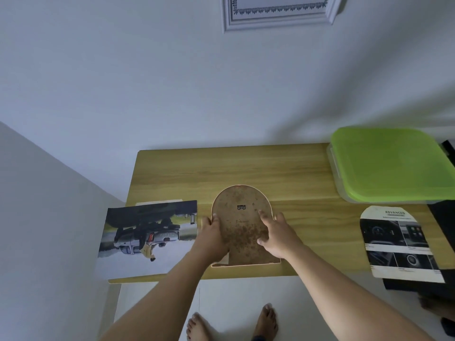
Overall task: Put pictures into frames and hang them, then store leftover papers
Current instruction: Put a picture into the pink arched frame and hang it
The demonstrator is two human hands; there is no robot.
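Note:
An arch-shaped picture frame (240, 217) lies face down on the wooden table (246, 168), its brown spotted backing board up with a small metal hanger near the top. My left hand (213, 236) grips the frame's left edge, thumb curled round it. My right hand (275, 232) rests on the backing board at the right, fingers spread and pressing it. A car photo (147, 238) lies on the table's left end. An arch-cut brochure page (397, 244) lies at the right.
A clear storage box with a green lid (391, 163) stands at the table's back right. A white framed certificate (278, 11) hangs on the wall above. Dark objects (443, 242) sit at the far right. My bare feet stand on the floor below the table's front edge.

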